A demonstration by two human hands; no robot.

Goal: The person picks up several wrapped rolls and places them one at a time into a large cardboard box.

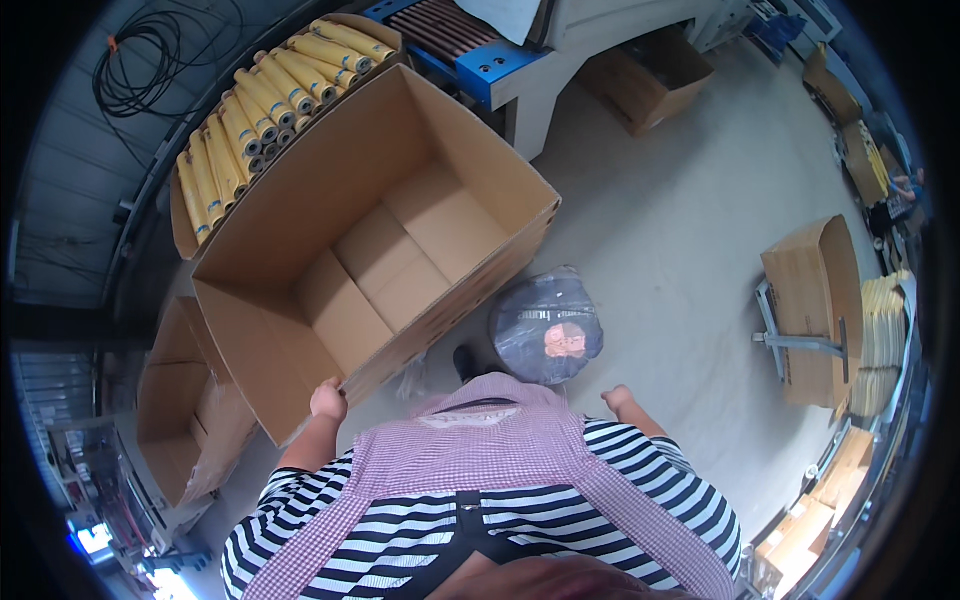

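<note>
A large open cardboard box (pixel 390 270) stands in front of me, its inside bare with the bottom flaps showing. My left hand (pixel 328 399) is closed at the near rim of this box, close to its left corner, with the fingers partly hidden. Over the floor on the right hangs my right hand (pixel 619 398), its fingers curled in and nothing visible in them. A round padded stool seat (pixel 520 350), dark with a pinkish patch, is nearest to that hand. One dark shoe (pixel 465 363) shows between the box and the stool.
Behind the box, several yellow rolls (pixel 262 108) lie stacked in another carton. A machine with a blue end plate (pixel 500 72) stands at the back. Another open carton (pixel 170 430) is at left; at right a carton (pixel 805 310) stands by a metal frame (pixel 800 342).
</note>
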